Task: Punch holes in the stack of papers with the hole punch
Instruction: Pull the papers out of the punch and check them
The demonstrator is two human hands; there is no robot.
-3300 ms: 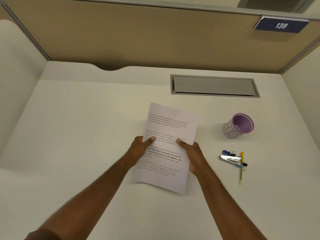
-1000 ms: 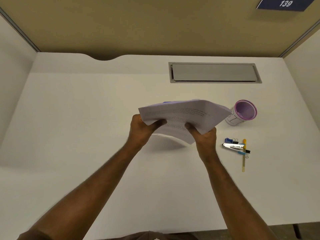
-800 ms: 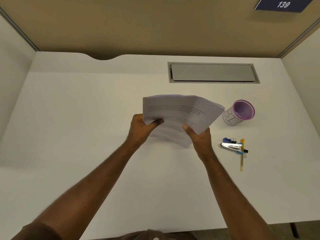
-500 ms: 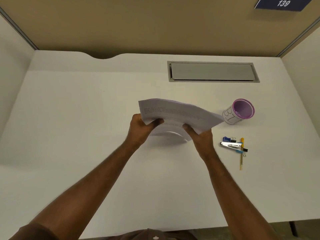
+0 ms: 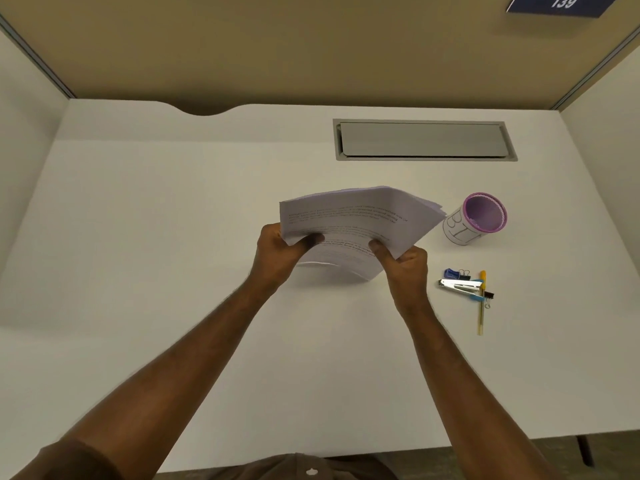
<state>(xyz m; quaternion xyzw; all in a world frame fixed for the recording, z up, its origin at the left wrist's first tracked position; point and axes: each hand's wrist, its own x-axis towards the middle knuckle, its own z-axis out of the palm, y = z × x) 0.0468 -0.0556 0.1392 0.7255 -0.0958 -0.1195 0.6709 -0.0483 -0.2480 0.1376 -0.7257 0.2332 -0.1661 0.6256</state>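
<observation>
Head view looks down on a white desk (image 5: pixel 173 271) inside a cubicle with tan partition walls. Both hands hold a stack of printed papers (image 5: pixel 356 216) above the desk's middle. The left hand (image 5: pixel 277 258) grasps the stack's near left corner, thumb on top of the top sheet and fingers curled beneath. The right hand (image 5: pixel 405 268) grasps the near right edge the same way, thumb pressed onto the printed face. The stack sits just beyond both hands, tilted so its far edge rises, and its sheets fan slightly at the right corner. The lower near edge of the stack dips toward the desk between the 2 hands; whether it touches the surface cannot be told.

Right of the right hand lies a small silver hole punch (image 5: pixel 459 286), beside a blue binder clip (image 5: pixel 452 273), a black binder clip (image 5: pixel 488 295) and a yellow pen (image 5: pixel 481 303). A purple-rimmed cup (image 5: pixel 474 218) stands just right of the stack's far corner. A grey cable hatch (image 5: pixel 424 140) is set into the desk farther back, and a blue sign (image 5: pixel 562 3) reading 139 hangs on the partition.
</observation>
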